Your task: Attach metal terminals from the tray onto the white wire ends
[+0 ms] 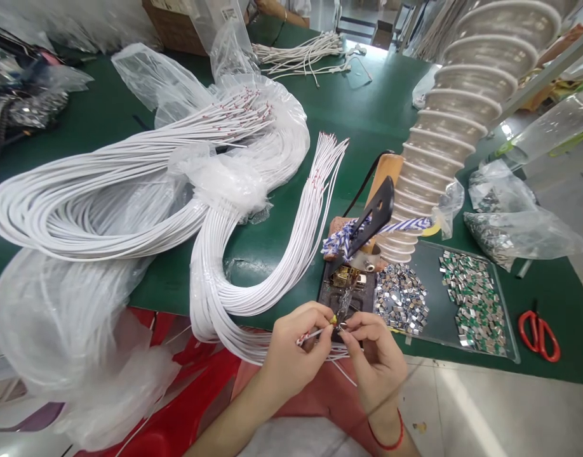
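Observation:
Over the table's front edge, my left hand [298, 348] is closed on the end of a white cable [312, 334], whose red and white tip shows beside the fingers. My right hand [375, 349] pinches a small shiny piece that looks like a metal connector [341, 326], mostly hidden by the fingertips. The two hands nearly touch. Just beyond them is a dark soldering fixture [327, 293] with a black lever [375, 216] tied with blue-and-white cord. A large bundle of white cables [253, 298] curves around to their left.
A tray [432, 298] to the right holds two heaps of small metal connectors. Red-handled scissors [539, 336] lie beyond it. A clear ribbed hose [458, 120] hangs over the fixture. Bagged cables [105, 171] spread leftward. Another person's hand [275, 9] shows at the back.

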`<state>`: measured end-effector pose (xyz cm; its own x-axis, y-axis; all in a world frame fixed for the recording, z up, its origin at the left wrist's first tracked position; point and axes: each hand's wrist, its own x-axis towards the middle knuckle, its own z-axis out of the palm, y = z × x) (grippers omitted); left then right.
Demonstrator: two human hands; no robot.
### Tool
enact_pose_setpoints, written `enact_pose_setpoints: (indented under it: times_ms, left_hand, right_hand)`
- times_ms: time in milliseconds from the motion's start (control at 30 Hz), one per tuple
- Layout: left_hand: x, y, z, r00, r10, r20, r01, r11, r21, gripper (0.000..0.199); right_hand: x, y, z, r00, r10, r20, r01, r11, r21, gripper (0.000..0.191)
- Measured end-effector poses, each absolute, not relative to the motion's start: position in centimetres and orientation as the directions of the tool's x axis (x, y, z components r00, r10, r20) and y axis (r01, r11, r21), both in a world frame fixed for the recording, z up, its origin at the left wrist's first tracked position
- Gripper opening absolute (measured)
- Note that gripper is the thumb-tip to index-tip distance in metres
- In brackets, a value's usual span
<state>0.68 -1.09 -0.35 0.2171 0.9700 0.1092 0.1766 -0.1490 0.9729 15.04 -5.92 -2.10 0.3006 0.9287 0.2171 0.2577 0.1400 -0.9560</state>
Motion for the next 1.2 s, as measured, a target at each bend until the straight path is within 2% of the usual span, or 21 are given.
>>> enact_pose_setpoints:
  times_ms: [400, 667, 833, 933, 1200]
  left_hand:
    - [0.7, -1.1, -0.3, 0.191, 0.973, 0.128, 0.172, -0.162, 0.972, 0.022]
    - [0.6, -1.1, -0.8, 0.191, 0.979, 0.066, 0.197, -0.104, 0.975, 0.022]
    - [0.6, -1.2, -0.8, 0.199, 0.978, 0.054, 0.198, -0.094, 0.976, 0.023]
    - [0.6, -1.2, -0.7, 0.200, 0.978, 0.053, 0.201, -0.094, 0.975, 0.022]
    - [0.7, -1.3, -0.7, 0.217, 0.974, 0.063, 0.191, -0.105, 0.976, 0.022]
  right_hand:
    - [15.1, -5.9, -2.2, 0.269, 0.934, 0.235, 0.289, 0.154, -0.945, 0.018]
    - [15.2, -6.3, -2.5, 0.274, 0.940, 0.205, 0.290, 0.122, -0.949, 0.016]
    - [15.7, -6.7, -2.6, 0.288, 0.939, 0.188, 0.317, 0.092, -0.944, 0.022]
    - [16.0, -6.8, -2.7, 0.253, 0.953, 0.165, 0.340, 0.071, -0.938, 0.019]
    - [15.7, -6.6, -2.3, 0.230, 0.948, 0.221, 0.346, 0.133, -0.929, 0.013]
